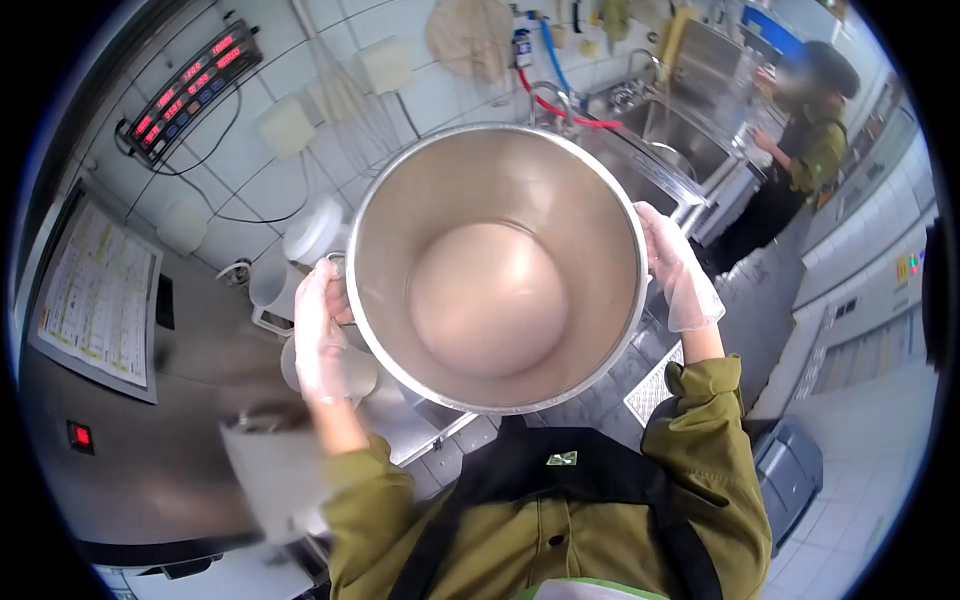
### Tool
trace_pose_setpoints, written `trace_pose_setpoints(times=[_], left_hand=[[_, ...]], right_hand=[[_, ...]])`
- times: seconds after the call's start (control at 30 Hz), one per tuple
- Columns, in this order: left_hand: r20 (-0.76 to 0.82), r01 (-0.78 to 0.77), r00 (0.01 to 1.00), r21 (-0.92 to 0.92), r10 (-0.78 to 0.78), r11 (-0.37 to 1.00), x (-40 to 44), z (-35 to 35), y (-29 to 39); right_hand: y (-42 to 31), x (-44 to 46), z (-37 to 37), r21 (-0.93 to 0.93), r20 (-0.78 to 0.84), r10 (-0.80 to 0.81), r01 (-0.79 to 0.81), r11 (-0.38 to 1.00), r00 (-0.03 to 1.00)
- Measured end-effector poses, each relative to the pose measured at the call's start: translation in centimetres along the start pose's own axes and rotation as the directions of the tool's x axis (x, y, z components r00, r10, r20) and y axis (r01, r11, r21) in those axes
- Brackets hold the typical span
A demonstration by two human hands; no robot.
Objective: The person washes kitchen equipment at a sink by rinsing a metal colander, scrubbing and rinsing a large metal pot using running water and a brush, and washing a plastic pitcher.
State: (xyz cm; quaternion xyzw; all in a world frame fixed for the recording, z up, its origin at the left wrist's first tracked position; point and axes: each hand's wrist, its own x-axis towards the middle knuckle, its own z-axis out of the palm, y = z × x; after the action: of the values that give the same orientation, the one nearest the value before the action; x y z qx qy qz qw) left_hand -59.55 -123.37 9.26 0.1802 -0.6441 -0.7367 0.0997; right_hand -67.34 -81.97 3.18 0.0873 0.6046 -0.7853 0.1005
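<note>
A large steel stockpot [385, 230] is held up in front of my chest, its mouth facing me so that I look down into it. Its inner wall is bare metal; whether the pale round bottom is bare or thinly covered with liquid I cannot tell. My left hand [322, 330], in a clear plastic glove, is closed around the loop handle on the left side. On the opposite side my right hand [680, 265], gloved the same way, grips the pot; the handle there is mostly hidden by the fingers.
Behind the pot are plastic jugs [272, 283] and a counter. A steel sink [685, 135] with red and blue hoses stands at the back right, where another person [815, 140] works. A grey bin [788, 470] is at my right. A red-lit timer panel [190, 92] hangs upper left.
</note>
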Motion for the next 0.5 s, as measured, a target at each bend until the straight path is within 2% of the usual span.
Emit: trace_pose_setpoints(times=[0.1,0.13,0.17,0.23,0.27,0.37,0.4,0.5], left_hand=[[0.125,0.004,0.992,0.004,-0.004,1.000,-1.8,2.6,-1.0],[0.090,0.012,0.996,0.004,-0.012,1.000,-3.2,4.3,-1.3],[0.121,0.018,0.992,0.016,-0.020,1.000,-4.0,5.3,-1.9],[0.192,0.022,0.981,0.040,-0.029,0.999,-5.3,7.2,-3.2],[0.183,0.038,0.982,0.050,-0.047,0.998,-6.7,9.0,-3.3],[0.296,0.065,0.952,0.056,-0.079,0.996,-8.4,12.2,-6.5],[0.309,0.077,0.947,0.066,-0.093,0.995,-9.6,13.7,-7.3],[0.458,0.180,0.867,0.080,-0.197,0.980,-11.0,16.6,-11.1]], right_hand=[[0.4,-4.6,-4.1,0.036,-0.118,-0.018,0.022,0.999,0.993],[0.1,-7.1,-5.5,-0.022,-0.147,-0.019,0.016,1.000,0.989],[0.1,-8.9,-7.0,-0.010,-0.139,-0.014,0.012,1.000,0.990],[0.8,-12.0,-9.0,0.155,-0.311,-0.026,0.078,0.985,0.950],[0.5,-14.1,-9.8,0.134,-0.356,-0.014,0.066,0.989,0.934],[1.5,-19.2,-14.0,0.127,-0.434,0.004,0.058,0.990,0.901],[2.4,-20.6,-16.5,0.041,-0.379,0.007,0.009,0.999,0.926],[4.8,-25.0,-20.9,0.069,-0.451,0.030,0.001,0.998,0.892]])
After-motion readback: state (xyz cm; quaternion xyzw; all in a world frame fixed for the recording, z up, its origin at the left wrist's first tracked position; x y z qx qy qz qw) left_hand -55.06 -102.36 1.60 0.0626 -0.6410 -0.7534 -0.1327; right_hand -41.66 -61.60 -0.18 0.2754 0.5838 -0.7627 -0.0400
